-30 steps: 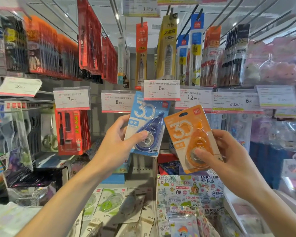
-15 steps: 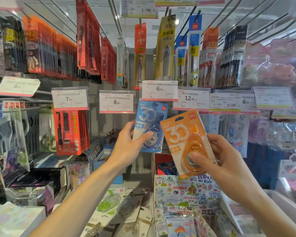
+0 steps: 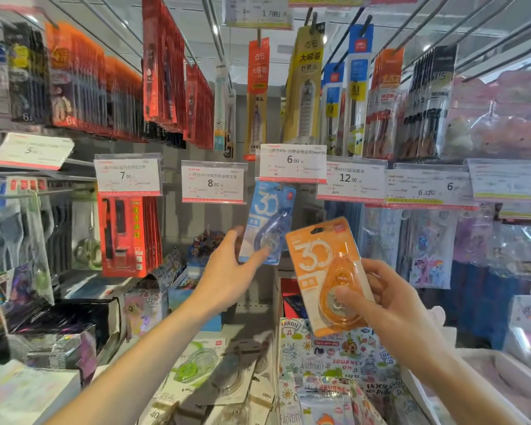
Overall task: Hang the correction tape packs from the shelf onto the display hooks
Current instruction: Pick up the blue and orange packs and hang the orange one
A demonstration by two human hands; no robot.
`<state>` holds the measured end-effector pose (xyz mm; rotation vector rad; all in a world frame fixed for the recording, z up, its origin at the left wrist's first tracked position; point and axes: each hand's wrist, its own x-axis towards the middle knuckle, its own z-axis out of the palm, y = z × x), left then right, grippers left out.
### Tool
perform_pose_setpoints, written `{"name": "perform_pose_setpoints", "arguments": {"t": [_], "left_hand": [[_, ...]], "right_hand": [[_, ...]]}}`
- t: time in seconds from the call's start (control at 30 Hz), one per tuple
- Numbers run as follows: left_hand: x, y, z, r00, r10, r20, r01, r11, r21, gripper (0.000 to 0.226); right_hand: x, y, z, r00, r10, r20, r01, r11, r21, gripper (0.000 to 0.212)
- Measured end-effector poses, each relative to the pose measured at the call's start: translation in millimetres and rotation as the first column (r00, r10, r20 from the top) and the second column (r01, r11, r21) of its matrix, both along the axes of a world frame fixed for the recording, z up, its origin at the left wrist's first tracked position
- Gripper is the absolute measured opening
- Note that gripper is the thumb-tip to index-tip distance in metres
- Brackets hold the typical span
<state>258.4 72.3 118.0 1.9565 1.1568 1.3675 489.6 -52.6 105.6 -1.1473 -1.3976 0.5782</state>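
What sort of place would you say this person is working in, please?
Most likely a stationery shop aisle: price tags clipped on display hooks, rows of carded pens hanging above, and an orange correction tape pack held for hanging.

Low in the frame runs a pale shelf (image 3: 28, 394). Flat on it, bottom middle, lie tape packs (image 3: 215, 372) — one with a green wheel. Just right of them lies a doodle-covered pack (image 3: 334, 357) — at lower left, shiny boxes (image 3: 59, 342).
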Motion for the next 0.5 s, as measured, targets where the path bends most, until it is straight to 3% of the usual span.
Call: {"name": "perform_pose_setpoints", "arguments": {"t": [0.13,0.27,0.5], "left_hand": [[-29,-26,-8,0.98,0.129,-0.149,-0.094,0.971,0.22,0.042],[-46,-44,15,0.976,0.178,-0.124,-0.118,0.916,0.384,0.024],[-35,-51,83,0.971,0.169,-0.171,-0.023,0.774,0.632,0.035]], "right_hand": [[-1,6,0,0.999,0.023,-0.032,-0.022,1.0,0.017,0.035],[-7,14,2,0.997,0.058,-0.046,-0.057,0.998,0.026,0.033],[-17,20,5,0.992,0.109,-0.071,-0.105,0.993,0.049,0.035]]}}
